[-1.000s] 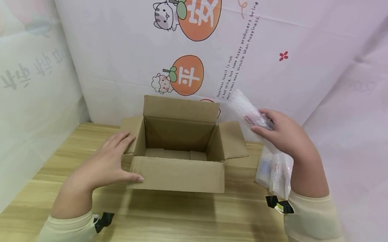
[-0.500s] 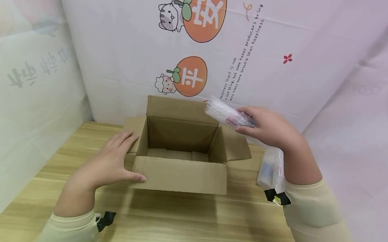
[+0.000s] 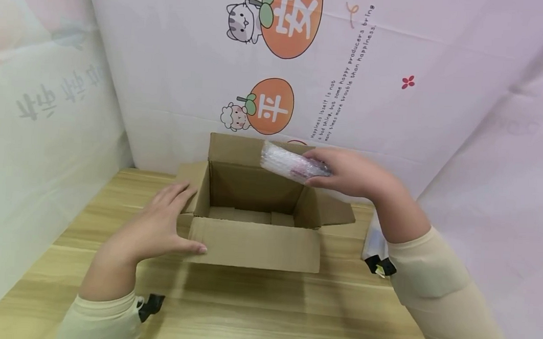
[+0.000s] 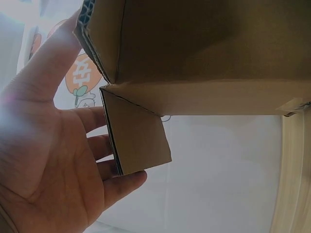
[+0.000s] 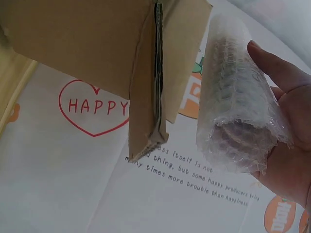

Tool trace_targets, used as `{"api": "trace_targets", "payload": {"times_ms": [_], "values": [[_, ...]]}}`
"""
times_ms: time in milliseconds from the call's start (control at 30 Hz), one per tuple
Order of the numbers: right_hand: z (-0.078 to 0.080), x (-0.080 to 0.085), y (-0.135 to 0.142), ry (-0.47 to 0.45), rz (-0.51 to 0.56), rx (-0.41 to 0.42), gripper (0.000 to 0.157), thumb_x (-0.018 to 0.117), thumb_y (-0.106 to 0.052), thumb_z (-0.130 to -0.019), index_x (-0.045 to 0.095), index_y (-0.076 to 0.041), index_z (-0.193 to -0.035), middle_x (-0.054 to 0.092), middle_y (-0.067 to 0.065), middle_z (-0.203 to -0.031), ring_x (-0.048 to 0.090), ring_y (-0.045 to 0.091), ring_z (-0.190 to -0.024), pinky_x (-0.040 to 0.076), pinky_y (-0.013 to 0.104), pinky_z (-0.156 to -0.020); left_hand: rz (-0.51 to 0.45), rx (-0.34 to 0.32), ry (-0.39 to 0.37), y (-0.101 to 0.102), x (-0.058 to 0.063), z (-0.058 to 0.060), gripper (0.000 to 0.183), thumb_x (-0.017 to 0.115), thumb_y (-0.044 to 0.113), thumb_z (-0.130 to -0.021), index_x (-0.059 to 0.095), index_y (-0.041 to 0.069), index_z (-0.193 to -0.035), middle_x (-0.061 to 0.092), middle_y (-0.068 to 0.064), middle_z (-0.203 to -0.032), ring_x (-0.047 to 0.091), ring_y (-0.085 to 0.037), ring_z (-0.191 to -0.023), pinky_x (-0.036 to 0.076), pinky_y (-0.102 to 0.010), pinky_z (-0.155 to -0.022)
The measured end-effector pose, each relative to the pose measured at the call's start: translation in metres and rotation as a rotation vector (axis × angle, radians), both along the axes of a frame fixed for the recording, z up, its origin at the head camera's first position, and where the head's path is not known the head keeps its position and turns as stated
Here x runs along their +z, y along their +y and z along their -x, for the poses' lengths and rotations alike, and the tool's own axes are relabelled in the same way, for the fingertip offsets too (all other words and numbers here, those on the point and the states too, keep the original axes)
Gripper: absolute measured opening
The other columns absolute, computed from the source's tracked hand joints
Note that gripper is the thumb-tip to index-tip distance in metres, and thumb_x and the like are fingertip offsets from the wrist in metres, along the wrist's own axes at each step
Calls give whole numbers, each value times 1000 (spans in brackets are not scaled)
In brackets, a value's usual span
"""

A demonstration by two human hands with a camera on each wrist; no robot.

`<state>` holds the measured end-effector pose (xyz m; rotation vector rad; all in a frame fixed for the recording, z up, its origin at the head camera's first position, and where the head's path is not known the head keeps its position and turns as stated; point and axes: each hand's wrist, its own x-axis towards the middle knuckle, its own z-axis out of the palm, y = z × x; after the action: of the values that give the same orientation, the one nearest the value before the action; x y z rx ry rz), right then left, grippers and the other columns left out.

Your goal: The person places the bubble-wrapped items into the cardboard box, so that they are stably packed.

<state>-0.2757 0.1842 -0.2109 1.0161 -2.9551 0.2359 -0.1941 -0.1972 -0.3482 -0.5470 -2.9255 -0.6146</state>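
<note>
An open cardboard box (image 3: 255,245) stands on the wooden table with its flaps folded outward. My left hand (image 3: 158,227) rests at its left side, fingers fairly straight against the left flap (image 4: 138,136) and thumb touching the front flap. My right hand (image 3: 349,172) grips a bubble-wrapped bundle (image 3: 283,162), roughly cylindrical with something pinkish inside. It is held tilted above the back right part of the box, in front of the back flap. In the right wrist view, the thumb lies along the bundle (image 5: 233,92); wrapping obscures its contents.
Another clear-wrapped packet (image 3: 374,241) lies on the table (image 3: 245,311) to the right, partly hidden by my right forearm. A white printed backdrop (image 3: 180,72) rises behind the box, and white sheets stand at both sides.
My right hand has carried the bubble-wrapped bundle leftward from beside the box to over its opening. The left hand has stayed at the box's left flap.
</note>
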Motion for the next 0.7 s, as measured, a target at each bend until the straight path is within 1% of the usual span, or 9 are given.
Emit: {"api": "trace_targets", "payload": {"times_ms": [67,167,267,367,467,567,700], "values": [[2,-1,-6,-4,-17,8,57,71,-39,-89,54,-16,-138,60,0,-129,56,17,-113,45,42,-100,-1,-1,1,0,0,0,130,75,78,-59,18,17,-158,16,-10,-163,14,-40,-149,23,-67,-112],[4,-2,-16,-7,-35,29,56,72,-40,-88,55,-16,-136,61,-2,-126,57,16,-106,47,38,-94,2,-2,5,0,1,1,130,75,79,-59,18,17,-158,16,-10,-163,15,-41,-148,24,-67,-112],[5,-3,-26,-20,-51,49,56,73,-40,-87,56,-16,-135,61,-2,-125,57,15,-104,48,37,-92,2,-5,4,0,1,1,130,74,79,-58,19,16,-158,17,-10,-163,15,-41,-148,24,-67,-112],[6,-6,-35,-46,-68,71,57,73,-38,-87,55,-15,-136,60,-1,-129,56,16,-110,46,38,-97,3,-7,4,-1,1,1,130,74,80,-58,20,15,-157,17,-11,-163,16,-41,-148,25,-67,-112],[7,-8,-44,-82,-87,71,59,72,-38,-88,53,-16,-139,58,0,-135,54,17,-117,44,40,-103,3,-9,10,-2,1,1,130,73,80,-58,20,15,-157,17,-11,-163,16,-41,-148,25,-66,-112],[7,-10,-53,-125,-123,67,61,71,-39,-89,50,-17,-142,53,0,-141,50,17,-127,40,39,-109,-3,-15,15,-2,1,1,130,74,80,-58,21,14,-157,18,-12,-162,16,-41,-148,25,-66,-113],[8,-13,-64,-165,-167,85,62,69,-39,-90,47,-16,-143,49,1,-146,44,18,-135,36,40,-114,-15,-17,25,-2,2,0,130,73,81,-58,22,13,-156,19,-13,-162,17,-42,-147,25,-66,-112]]}}
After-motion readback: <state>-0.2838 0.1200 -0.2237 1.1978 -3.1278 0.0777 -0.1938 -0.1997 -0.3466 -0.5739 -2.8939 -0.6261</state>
